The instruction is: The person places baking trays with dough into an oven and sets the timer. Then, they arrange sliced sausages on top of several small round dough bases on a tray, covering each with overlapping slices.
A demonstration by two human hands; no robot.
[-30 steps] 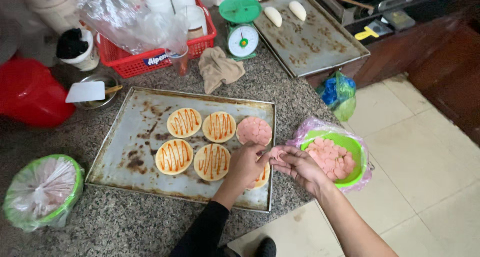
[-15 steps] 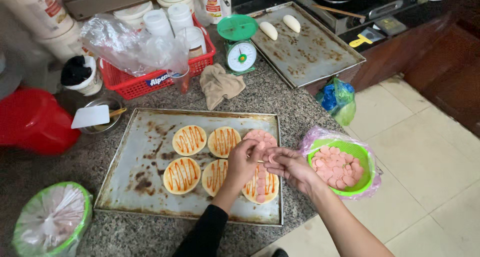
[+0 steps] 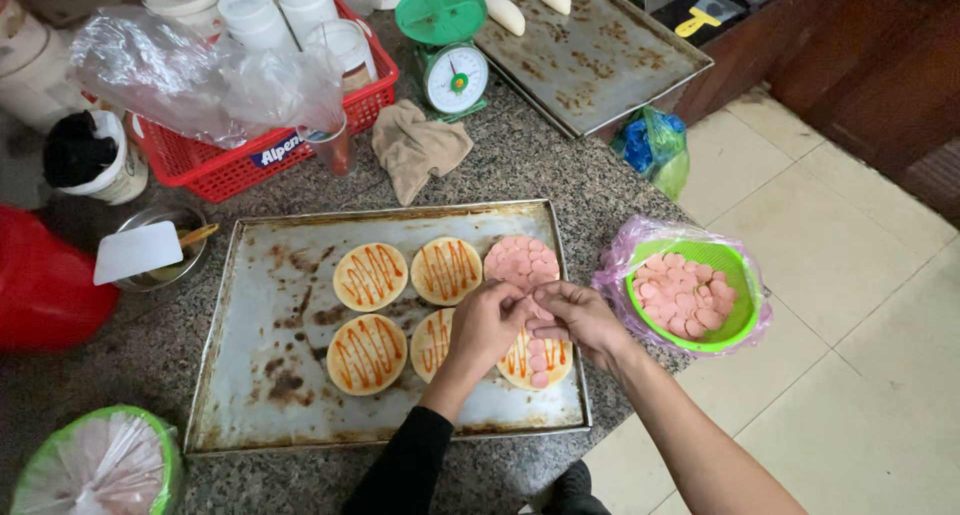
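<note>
A worn metal baking tray (image 3: 260, 395) lies on the stone counter with several small round dough bases striped with red sauce (image 3: 370, 275). One base at the back right is fully covered with pink sausage slices (image 3: 522, 261). Another base (image 3: 537, 363) at the front right is partly covered. My left hand (image 3: 487, 322) and my right hand (image 3: 575, 317) meet above that base, fingertips pinched together on pink sausage slices. A green bowl lined with plastic (image 3: 742, 305) holds more slices, just right of my right hand.
A red basket (image 3: 215, 170) with white tubs and a plastic bag stands behind the tray, beside a green kitchen scale (image 3: 450, 65) and a brown cloth (image 3: 415, 150). A second tray (image 3: 600, 60) with two dough pieces lies far right. A green covered bowl (image 3: 95, 465) sits front left.
The camera has moved closer. Both hands stay together over the front right base, which now shows more sausage slices along its lower edge.
</note>
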